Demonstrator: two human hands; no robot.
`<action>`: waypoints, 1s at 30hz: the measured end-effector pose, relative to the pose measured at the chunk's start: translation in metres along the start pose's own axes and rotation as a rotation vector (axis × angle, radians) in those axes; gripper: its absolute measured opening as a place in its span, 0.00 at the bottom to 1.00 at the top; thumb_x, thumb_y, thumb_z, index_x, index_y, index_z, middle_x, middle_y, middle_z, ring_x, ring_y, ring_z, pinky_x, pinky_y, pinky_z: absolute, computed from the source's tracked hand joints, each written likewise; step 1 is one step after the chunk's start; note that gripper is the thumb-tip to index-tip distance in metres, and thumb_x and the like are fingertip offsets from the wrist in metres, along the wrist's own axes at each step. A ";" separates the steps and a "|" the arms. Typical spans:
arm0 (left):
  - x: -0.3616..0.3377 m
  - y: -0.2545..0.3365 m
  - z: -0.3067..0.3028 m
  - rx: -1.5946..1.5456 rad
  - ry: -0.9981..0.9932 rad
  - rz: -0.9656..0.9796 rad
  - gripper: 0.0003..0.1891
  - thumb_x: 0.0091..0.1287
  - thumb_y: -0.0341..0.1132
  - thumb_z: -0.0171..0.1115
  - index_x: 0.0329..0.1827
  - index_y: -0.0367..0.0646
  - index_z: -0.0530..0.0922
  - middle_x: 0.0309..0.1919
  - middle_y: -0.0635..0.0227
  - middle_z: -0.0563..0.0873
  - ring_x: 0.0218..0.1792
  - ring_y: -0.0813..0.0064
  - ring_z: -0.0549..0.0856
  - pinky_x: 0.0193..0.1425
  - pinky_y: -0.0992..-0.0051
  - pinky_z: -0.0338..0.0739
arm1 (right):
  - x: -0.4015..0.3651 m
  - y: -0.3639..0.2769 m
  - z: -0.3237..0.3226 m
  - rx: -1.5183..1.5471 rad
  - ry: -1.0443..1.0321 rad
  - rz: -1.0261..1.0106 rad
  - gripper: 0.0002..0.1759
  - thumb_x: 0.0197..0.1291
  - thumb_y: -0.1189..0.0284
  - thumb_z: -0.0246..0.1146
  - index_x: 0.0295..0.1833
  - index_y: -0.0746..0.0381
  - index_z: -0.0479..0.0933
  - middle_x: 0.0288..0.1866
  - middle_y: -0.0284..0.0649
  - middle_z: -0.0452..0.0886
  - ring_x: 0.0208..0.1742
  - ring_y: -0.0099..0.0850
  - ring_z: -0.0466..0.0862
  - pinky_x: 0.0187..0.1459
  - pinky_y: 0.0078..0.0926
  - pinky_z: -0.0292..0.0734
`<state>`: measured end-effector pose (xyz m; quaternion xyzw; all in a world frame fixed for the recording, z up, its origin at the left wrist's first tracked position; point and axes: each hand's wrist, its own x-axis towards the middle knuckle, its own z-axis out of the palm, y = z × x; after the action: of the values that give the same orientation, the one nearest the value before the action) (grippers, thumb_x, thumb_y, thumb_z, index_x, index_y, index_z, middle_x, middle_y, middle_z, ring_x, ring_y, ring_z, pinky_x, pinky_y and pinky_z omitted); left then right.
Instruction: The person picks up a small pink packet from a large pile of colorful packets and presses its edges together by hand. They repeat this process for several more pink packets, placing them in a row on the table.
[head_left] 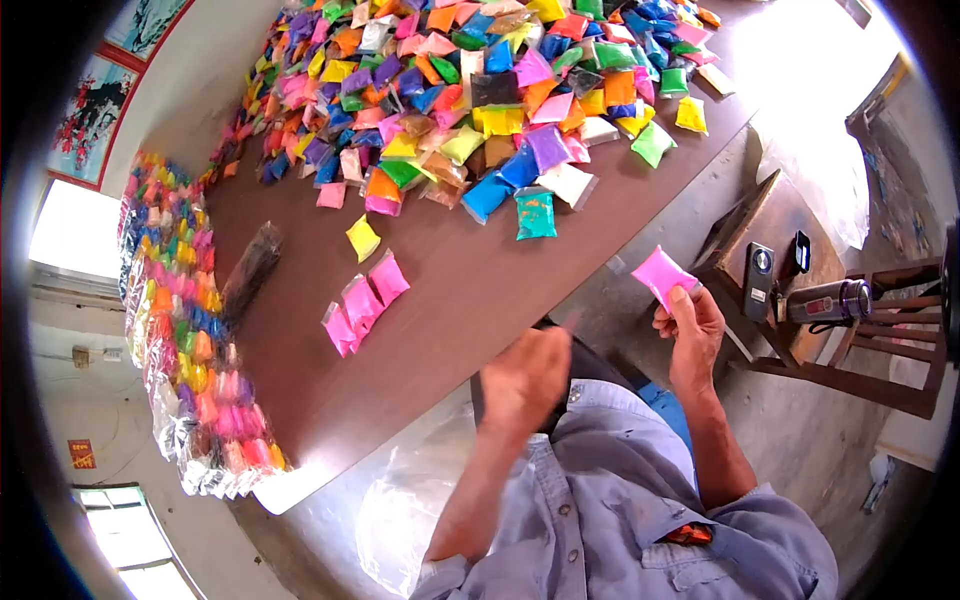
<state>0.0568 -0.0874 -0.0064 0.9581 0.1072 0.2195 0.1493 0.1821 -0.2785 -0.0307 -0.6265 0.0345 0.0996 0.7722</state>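
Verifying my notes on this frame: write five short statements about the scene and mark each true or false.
1. The right hand holds a small pink plastic packet. True.
2. The left hand grips a blue packet. False: it is blurred, and no packet shows in it.
3. A few pink packets lie together on the brown wooden table, apart from the big heap of plastic packets. True.
4. The heap is all one colour. False: it mixes pink, orange, yellow, green, blue and purple.
5. A single yellow packet lies between the heap and the pink packets. True.
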 end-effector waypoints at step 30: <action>0.013 -0.014 -0.042 -0.238 0.125 -0.182 0.03 0.67 0.29 0.75 0.40 0.43 0.87 0.29 0.61 0.87 0.28 0.59 0.88 0.33 0.65 0.81 | -0.034 0.039 0.063 0.029 -0.472 0.208 0.08 0.73 0.76 0.70 0.48 0.65 0.78 0.37 0.31 0.86 0.36 0.15 0.83 0.35 0.17 0.79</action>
<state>0.0476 -0.0609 0.0302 0.9045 0.1759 0.2752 0.2744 0.1365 -0.2127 -0.0490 -0.5679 -0.0808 0.3216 0.7534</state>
